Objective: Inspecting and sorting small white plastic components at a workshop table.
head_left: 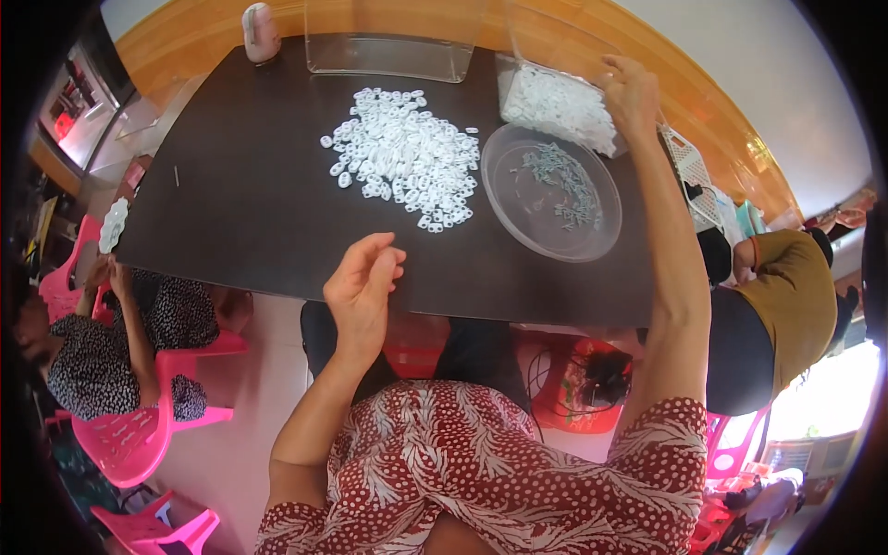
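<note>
My left hand (359,301) is above the table's near edge, its fingers curled in toward the thumb; whatever they hold, if anything, is too small to make out. A heap of small white plastic pieces with two holes each (407,157) lies beyond it on the dark table (250,222). My right arm reaches far right, where my right hand (634,97) hovers at the right side of a clear box (505,76) filled with white pieces (555,100). Its fingers are bent together, their contents hidden. Small grey screw-like parts (564,185) lie in a round clear tray (499,208).
A clear rectangular container (388,67) stands at the table's far edge, left of it a pinkish bottle-like object (261,35). A thin metal piece (177,176) lies at left. One person (92,365) sits left by pink chairs (139,435), another (786,296) at right.
</note>
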`<control>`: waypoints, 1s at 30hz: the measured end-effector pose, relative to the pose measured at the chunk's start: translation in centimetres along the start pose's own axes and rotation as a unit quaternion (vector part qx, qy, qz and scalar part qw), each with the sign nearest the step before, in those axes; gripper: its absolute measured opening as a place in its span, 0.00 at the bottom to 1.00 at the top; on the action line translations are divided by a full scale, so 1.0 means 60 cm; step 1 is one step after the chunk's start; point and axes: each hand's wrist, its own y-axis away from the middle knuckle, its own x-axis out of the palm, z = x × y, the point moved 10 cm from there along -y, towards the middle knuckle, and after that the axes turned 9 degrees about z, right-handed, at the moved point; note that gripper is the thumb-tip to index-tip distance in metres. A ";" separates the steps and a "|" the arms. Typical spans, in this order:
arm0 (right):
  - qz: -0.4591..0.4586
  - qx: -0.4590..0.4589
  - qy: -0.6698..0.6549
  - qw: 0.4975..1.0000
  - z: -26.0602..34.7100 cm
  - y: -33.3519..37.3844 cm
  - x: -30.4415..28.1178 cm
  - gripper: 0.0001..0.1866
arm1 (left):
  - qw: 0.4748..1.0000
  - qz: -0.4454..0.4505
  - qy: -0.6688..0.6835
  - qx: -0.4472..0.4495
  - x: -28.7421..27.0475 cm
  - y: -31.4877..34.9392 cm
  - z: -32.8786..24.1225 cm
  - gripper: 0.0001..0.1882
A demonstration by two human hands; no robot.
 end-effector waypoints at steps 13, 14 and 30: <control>-0.087 -0.267 -0.581 0.764 0.269 0.234 -0.336 0.08 | 0.771 0.149 -0.575 0.228 0.101 -0.074 -0.023 0.09; -0.069 -0.284 -0.600 0.745 0.283 0.229 -0.341 0.09 | 0.762 0.166 -0.579 0.238 0.112 -0.077 -0.015 0.09; 0.073 -0.323 -0.757 0.563 0.384 0.202 -0.352 0.19 | 0.686 0.234 -0.635 0.265 0.120 -0.060 -0.028 0.03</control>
